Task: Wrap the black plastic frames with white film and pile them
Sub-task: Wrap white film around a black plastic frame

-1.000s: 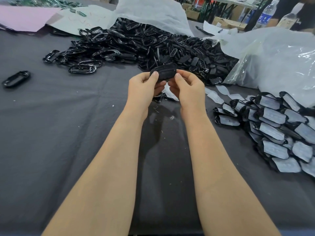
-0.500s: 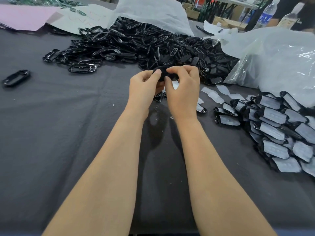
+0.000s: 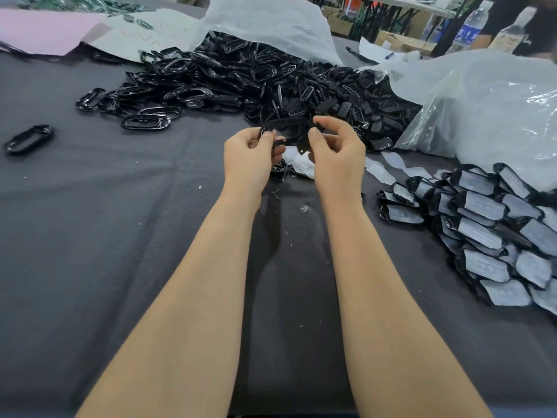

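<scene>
Both hands hold one black plastic frame [image 3: 287, 128] up above the dark cloth. My left hand [image 3: 250, 158] pinches its left end and my right hand [image 3: 339, 155] pinches its right end. Under the hands lie loose white film pieces [image 3: 298, 162]. A big heap of bare black frames [image 3: 256, 82] spreads behind the hands. At the right lies the pile of frames wrapped in white film [image 3: 494, 227].
A clear plastic bag [image 3: 482, 107] bulges at the far right, and a white bag [image 3: 265, 22] covers the back of the heap. A single black frame [image 3: 28, 139] lies alone at the left. Pink and white sheets [image 3: 51, 31] sit at the back left. Two bottles [image 3: 470, 25] stand behind.
The hands have drawn apart along the frame, the right hand shifting to the right end. The frame now shows stretched between the two pinches.
</scene>
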A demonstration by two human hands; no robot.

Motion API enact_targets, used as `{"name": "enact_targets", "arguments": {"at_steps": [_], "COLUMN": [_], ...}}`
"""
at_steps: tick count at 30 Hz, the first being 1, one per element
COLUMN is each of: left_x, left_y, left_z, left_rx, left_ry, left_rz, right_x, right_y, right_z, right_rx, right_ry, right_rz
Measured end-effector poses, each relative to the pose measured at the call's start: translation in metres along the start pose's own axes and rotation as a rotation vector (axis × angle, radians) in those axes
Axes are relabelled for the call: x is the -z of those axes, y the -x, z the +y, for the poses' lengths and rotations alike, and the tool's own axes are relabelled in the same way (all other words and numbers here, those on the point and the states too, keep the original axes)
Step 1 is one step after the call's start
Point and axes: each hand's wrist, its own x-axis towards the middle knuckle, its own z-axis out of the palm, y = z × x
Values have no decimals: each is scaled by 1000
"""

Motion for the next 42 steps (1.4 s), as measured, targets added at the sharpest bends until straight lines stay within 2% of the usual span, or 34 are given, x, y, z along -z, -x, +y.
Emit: {"name": "enact_targets", "arguments": {"at_steps": [3, 11, 22, 29, 31, 36, 42], "left_x": [0, -2, -3, -3, -2, -2, 1], "left_y": [0, 5, 6, 4, 3, 3, 3], "left_z": [0, 3, 3, 3, 3, 4, 4], "left_rx": [-14, -46, 3, 41, 52, 105, 133], "left_ry": [-31, -61, 41, 90, 96, 136, 144], "left_rz": [-13, -102, -214, -201, -174, -124, -86], "right_x": [1, 0, -1, -1, 0, -3, -7], "right_y": [-1, -2, -3, -3, 0, 6, 7], "right_z": [0, 0, 4, 2, 1, 3, 8], "right_rx": [-46, -81, -76, -89, -17, 310, 428], "right_ry": [-77, -215, -216, -191, -134, 256, 487], "right_rz": [49, 19, 51, 49, 32, -78, -23]}}
